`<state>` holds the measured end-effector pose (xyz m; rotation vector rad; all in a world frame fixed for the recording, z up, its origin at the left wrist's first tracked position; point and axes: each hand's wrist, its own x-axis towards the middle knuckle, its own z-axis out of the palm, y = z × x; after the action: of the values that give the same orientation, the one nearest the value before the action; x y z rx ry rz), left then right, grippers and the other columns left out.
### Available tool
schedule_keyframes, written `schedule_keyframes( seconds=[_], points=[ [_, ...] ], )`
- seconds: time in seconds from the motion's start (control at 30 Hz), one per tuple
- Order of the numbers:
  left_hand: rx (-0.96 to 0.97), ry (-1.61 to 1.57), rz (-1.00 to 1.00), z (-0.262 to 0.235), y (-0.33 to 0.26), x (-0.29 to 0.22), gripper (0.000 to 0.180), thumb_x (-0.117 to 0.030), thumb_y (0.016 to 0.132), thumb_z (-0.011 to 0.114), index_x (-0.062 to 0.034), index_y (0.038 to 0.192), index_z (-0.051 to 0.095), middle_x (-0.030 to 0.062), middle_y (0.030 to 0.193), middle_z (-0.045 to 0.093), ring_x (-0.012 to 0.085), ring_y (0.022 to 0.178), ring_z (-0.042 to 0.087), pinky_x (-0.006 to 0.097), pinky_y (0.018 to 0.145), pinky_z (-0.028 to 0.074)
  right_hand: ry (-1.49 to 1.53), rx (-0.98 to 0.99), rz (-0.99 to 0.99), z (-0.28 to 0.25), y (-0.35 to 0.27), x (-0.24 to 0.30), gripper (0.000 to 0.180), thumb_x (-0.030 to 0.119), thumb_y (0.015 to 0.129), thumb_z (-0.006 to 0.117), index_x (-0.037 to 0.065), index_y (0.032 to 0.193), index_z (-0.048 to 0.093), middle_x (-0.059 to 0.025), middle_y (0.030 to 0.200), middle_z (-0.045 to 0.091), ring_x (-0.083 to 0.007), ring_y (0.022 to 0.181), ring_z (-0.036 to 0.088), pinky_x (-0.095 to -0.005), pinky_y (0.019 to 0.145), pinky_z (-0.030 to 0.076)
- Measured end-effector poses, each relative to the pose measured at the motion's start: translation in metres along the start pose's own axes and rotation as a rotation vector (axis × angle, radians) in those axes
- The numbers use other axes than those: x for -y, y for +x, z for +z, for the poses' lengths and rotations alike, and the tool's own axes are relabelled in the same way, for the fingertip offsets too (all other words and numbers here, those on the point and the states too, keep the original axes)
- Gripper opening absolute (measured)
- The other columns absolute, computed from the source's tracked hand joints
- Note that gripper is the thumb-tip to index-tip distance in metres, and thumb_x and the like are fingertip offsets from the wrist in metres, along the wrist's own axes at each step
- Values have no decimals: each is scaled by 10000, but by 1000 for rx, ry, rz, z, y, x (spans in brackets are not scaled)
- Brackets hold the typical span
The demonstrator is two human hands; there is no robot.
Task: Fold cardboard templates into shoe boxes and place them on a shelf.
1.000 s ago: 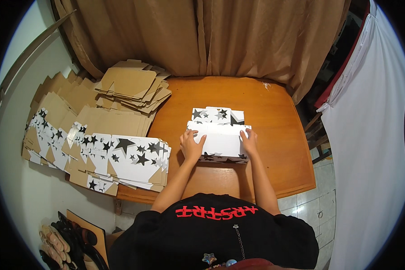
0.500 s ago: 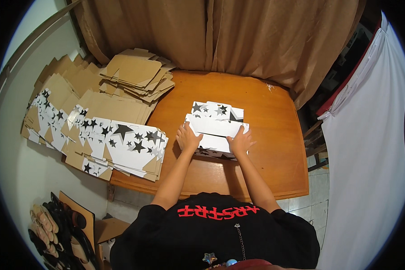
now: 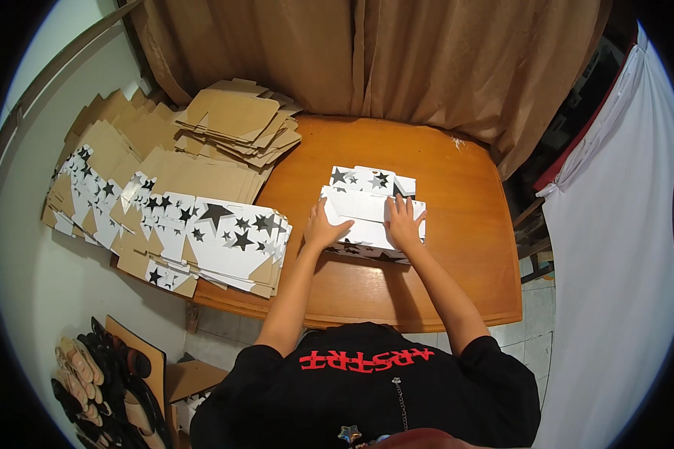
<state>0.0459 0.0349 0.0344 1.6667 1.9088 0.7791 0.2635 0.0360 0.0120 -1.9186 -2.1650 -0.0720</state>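
Observation:
A partly folded cardboard box (image 3: 367, 233), white with black and grey stars, stands on the wooden table in front of me. Its star-printed flap (image 3: 363, 178) stands out at the far side. Along the box's left side, my left hand (image 3: 326, 227) grips the edge, its thumb stretched over the white top. My right hand (image 3: 404, 224) lies on the top panel near the right end, fingers spread and pointing away from me. What the left fingertips touch on the outer wall is partly hidden.
Flat star-printed cardboard blanks (image 3: 236, 243) overlap in a row on the left. Behind them sits a pile of brown blanks (image 3: 228, 120). A brown curtain (image 3: 442, 67) borders the table's (image 3: 472, 277) far edge. White cloth (image 3: 606, 247) hangs at the right; sandals (image 3: 82, 374) stand lower left.
My right hand has gone from the box's right edge up onto its top panel, fingers now forward. My left hand stays at the left side. The view has shifted slightly.

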Motion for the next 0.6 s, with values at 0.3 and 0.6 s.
schedule_keyframes(
  seconds=[0.3, 0.6],
  points=[
    [290, -374, 191, 4, -29, 99, 1010, -220, 531, 839, -7, 1341, 275, 223, 1348, 337, 334, 1245, 345, 374, 1028, 302, -234, 266, -150, -31, 32, 9, 811, 457, 669, 652, 134, 1337, 323, -194, 1242, 389, -414, 1144, 386, -712, 859, 284],
    [59, -240, 133, 35, -32, 122, 702, -182, 557, 825, 30, 1147, 509, 210, 1189, 455, 363, 1090, 448, 404, 952, 364, -16, 461, -356, -13, 54, 103, 1305, 730, 331, 710, 218, 1412, 189, -316, 1395, 163, -517, 1276, 165, -749, 904, 141]
  ],
)
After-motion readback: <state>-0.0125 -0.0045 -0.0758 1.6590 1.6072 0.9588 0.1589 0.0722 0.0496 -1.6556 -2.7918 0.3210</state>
